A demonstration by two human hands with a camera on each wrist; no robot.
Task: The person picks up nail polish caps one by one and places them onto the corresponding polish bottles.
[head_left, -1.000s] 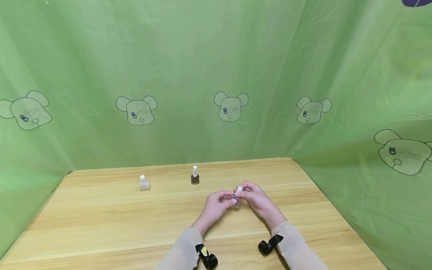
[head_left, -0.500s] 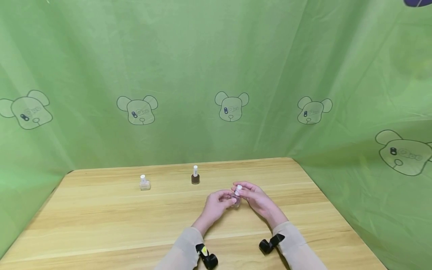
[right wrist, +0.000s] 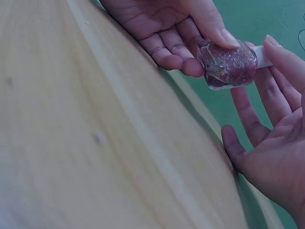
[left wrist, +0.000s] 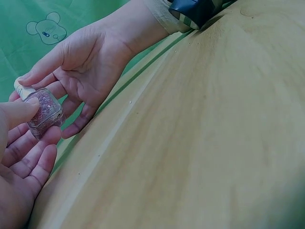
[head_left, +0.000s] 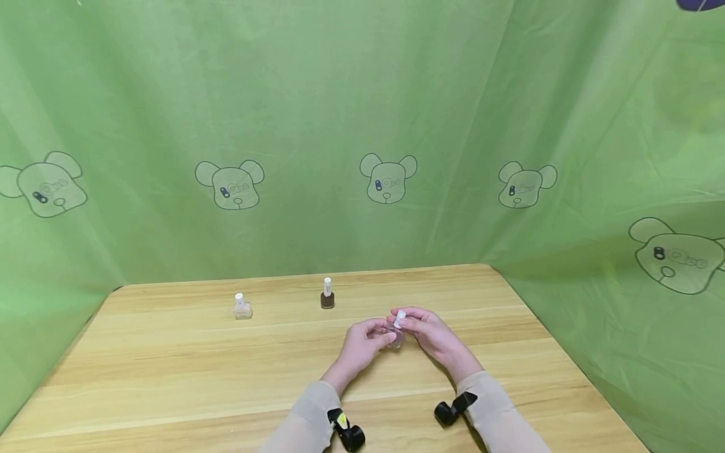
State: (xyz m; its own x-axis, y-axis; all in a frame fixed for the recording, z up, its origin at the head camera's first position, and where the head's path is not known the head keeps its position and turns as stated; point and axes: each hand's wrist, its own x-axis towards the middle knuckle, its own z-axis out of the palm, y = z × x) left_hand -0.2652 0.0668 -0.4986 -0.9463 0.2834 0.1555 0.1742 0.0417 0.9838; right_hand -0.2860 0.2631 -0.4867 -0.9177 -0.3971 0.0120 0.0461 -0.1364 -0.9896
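A small glass nail polish bottle with pink glitter inside and a white cap is held between both hands over the table's right half. My left hand pinches the glass body, its thumb lying across the front in the left wrist view. On the white cap, my right hand has its thumb and fingers closed in a pinch. The cap sits on the bottle, which tilts in the head view. In the right wrist view the lower fingers of the right hand spread loosely away from the bottle.
Toward the back of the wooden table stand a dark brown nail polish bottle and, farther left, a clear one, both white-capped. A green curtain with bear faces surrounds the table's back and sides.
Both hands keep their hold on the glitter bottle in nearly the same place. The white cap has shifted very slightly, and the right fingers have changed position a little around it.
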